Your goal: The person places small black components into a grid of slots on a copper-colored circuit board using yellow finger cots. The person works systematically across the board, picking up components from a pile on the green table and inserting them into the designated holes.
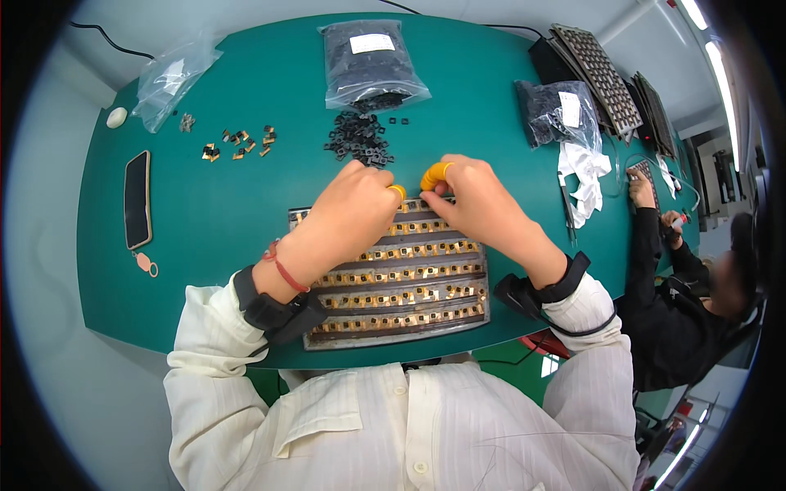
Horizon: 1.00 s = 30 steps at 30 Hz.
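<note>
In front of me lies a rectangular metal tray (pixel 393 334) with several rows of small gold-coloured pieces, each bearing a little black square part. At its far edge my left hand (pixel 354 204) is closed, its fingers pinched over the top row and a yellow finger cot on one of them. Opposite it, my right hand (pixel 475 192) is also closed, with yellow finger cots on its bent finger and the thumb close by. Whatever either hand pinches is too small or hidden. Just beyond the left hand is a loose pile of small black square parts (pixel 360 137).
A bag of black parts (pixel 370 61) lies behind the pile, another bag (pixel 558 114) at the right. Gold and black pieces (pixel 243 145), a phone (pixel 137 200) and an emptier bag (pixel 170 86) are left. Tweezers (pixel 566 209) lie right, near stacked trays (pixel 596 74) and a co-worker (pixel 679 319).
</note>
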Each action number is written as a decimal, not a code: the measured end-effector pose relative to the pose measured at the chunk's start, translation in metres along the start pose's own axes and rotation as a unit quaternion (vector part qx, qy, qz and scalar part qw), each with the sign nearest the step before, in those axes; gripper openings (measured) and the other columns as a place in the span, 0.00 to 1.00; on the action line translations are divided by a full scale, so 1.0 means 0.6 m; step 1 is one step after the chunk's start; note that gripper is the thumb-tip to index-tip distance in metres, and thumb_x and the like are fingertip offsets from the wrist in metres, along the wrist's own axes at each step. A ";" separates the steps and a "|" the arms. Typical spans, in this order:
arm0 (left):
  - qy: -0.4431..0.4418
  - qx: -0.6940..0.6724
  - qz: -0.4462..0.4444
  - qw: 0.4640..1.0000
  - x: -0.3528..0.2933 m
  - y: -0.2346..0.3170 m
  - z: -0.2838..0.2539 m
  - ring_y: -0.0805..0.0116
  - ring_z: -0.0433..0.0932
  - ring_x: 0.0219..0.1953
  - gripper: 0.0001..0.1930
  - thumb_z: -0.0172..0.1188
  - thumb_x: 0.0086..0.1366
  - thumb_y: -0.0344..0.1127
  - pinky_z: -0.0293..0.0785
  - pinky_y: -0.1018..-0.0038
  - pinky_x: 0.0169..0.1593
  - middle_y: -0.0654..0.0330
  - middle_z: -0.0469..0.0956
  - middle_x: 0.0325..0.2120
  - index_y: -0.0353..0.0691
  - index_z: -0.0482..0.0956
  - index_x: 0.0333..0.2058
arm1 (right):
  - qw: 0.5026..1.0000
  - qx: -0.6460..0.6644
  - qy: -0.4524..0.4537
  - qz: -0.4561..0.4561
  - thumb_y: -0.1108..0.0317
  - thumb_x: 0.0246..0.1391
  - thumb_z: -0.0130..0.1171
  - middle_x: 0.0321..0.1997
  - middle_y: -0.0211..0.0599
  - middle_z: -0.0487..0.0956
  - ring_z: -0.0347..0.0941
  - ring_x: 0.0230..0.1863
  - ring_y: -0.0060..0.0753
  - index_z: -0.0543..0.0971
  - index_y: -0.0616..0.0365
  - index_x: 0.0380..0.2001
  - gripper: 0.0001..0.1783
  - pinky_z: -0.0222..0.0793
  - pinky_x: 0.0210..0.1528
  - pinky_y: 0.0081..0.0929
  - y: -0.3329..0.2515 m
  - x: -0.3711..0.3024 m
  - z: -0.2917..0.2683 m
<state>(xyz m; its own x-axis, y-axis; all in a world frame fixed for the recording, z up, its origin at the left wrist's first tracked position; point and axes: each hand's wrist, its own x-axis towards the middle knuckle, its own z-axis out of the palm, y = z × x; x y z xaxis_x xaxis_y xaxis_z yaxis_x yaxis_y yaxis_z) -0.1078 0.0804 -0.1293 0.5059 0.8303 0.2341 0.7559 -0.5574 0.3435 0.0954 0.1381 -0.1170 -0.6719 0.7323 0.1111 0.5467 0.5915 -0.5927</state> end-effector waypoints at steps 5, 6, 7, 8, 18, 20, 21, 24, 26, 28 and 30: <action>0.015 0.044 -0.009 0.999 -0.011 0.005 0.002 0.57 0.74 0.32 0.06 0.63 0.55 0.30 0.69 0.65 0.43 0.56 0.74 0.24 0.35 0.80 0.22 | 0.999 0.020 -0.008 -0.032 0.74 0.46 0.64 0.27 0.49 0.74 0.73 0.34 0.53 0.76 0.68 0.21 0.09 0.70 0.37 0.44 -0.005 -0.013 0.021; 0.020 0.053 -0.009 0.998 -0.013 0.007 0.002 0.57 0.74 0.32 0.06 0.63 0.55 0.30 0.69 0.65 0.42 0.57 0.74 0.23 0.36 0.80 0.21 | 0.999 0.021 -0.012 -0.040 0.74 0.46 0.64 0.27 0.49 0.74 0.73 0.35 0.53 0.76 0.68 0.21 0.08 0.70 0.38 0.44 -0.009 -0.010 0.024; 0.018 0.060 -0.013 0.998 -0.015 0.010 0.002 0.58 0.74 0.32 0.06 0.63 0.55 0.29 0.68 0.66 0.42 0.57 0.74 0.23 0.36 0.80 0.21 | 0.998 0.022 -0.016 -0.048 0.74 0.46 0.64 0.28 0.49 0.74 0.73 0.35 0.52 0.76 0.67 0.21 0.08 0.70 0.38 0.44 -0.011 -0.009 0.027; 0.015 0.067 -0.017 0.997 -0.016 0.014 0.003 0.59 0.74 0.31 0.06 0.63 0.55 0.29 0.68 0.66 0.42 0.57 0.73 0.23 0.36 0.80 0.20 | 0.998 0.014 -0.015 -0.055 0.74 0.46 0.64 0.28 0.48 0.75 0.73 0.34 0.51 0.77 0.67 0.24 0.07 0.70 0.37 0.42 -0.012 -0.008 0.029; 0.021 0.107 -0.005 0.994 -0.017 0.020 0.006 0.59 0.74 0.30 0.05 0.61 0.53 0.27 0.66 0.67 0.41 0.57 0.73 0.22 0.37 0.80 0.19 | 0.996 -0.041 -0.008 -0.078 0.72 0.47 0.63 0.26 0.47 0.75 0.74 0.34 0.49 0.79 0.64 0.21 0.07 0.71 0.40 0.44 -0.021 -0.013 0.040; 0.003 0.073 -0.021 0.997 -0.026 0.021 0.004 0.57 0.74 0.28 0.07 0.61 0.56 0.28 0.67 0.66 0.39 0.56 0.74 0.21 0.37 0.80 0.19 | 0.994 -0.072 -0.032 -0.074 0.73 0.46 0.63 0.25 0.48 0.76 0.75 0.32 0.49 0.79 0.64 0.20 0.06 0.72 0.38 0.44 -0.032 -0.017 0.036; -0.005 0.056 -0.027 0.998 -0.029 0.022 0.002 0.56 0.74 0.27 0.08 0.60 0.57 0.29 0.67 0.65 0.39 0.56 0.74 0.21 0.36 0.80 0.19 | 0.993 -0.089 -0.052 -0.066 0.74 0.44 0.62 0.24 0.48 0.77 0.76 0.31 0.49 0.79 0.63 0.19 0.05 0.72 0.37 0.44 -0.041 -0.018 0.032; -0.079 0.034 -0.091 0.992 -0.034 0.027 -0.008 0.51 0.74 0.24 0.10 0.61 0.58 0.32 0.69 0.61 0.35 0.52 0.76 0.20 0.35 0.79 0.19 | 0.987 -0.102 -0.106 -0.060 0.73 0.45 0.61 0.22 0.52 0.77 0.76 0.26 0.55 0.78 0.66 0.18 0.08 0.71 0.31 0.47 -0.044 -0.017 0.034; -0.067 0.018 -0.095 0.993 -0.025 0.029 -0.009 0.49 0.75 0.23 0.10 0.61 0.56 0.33 0.70 0.59 0.33 0.50 0.77 0.19 0.35 0.79 0.19 | 0.984 -0.101 -0.136 -0.063 0.73 0.45 0.61 0.21 0.56 0.76 0.75 0.24 0.59 0.77 0.68 0.16 0.09 0.70 0.28 0.48 -0.047 -0.010 0.032; -0.063 0.005 -0.092 0.994 -0.018 0.027 -0.008 0.47 0.75 0.22 0.09 0.62 0.54 0.32 0.71 0.58 0.32 0.49 0.77 0.19 0.35 0.79 0.18 | 0.979 -0.103 -0.165 -0.065 0.75 0.42 0.60 0.20 0.58 0.76 0.75 0.24 0.60 0.77 0.68 0.15 0.08 0.70 0.28 0.48 -0.053 0.004 0.028; -0.065 -0.003 -0.078 0.995 -0.009 0.019 -0.007 0.46 0.76 0.22 0.08 0.62 0.52 0.31 0.72 0.58 0.32 0.48 0.77 0.18 0.35 0.78 0.17 | 0.974 -0.102 -0.193 -0.059 0.76 0.37 0.60 0.21 0.56 0.77 0.76 0.26 0.59 0.77 0.66 0.16 0.04 0.72 0.30 0.48 -0.056 0.016 0.023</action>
<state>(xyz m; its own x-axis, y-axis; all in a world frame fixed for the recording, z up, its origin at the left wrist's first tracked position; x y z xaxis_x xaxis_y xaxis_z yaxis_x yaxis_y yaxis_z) -0.1038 0.0697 -0.1229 0.4318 0.9001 0.0575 0.8275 -0.4207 0.3719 0.0635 0.1208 -0.1070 -0.8525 0.4971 -0.1618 0.5154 0.7476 -0.4189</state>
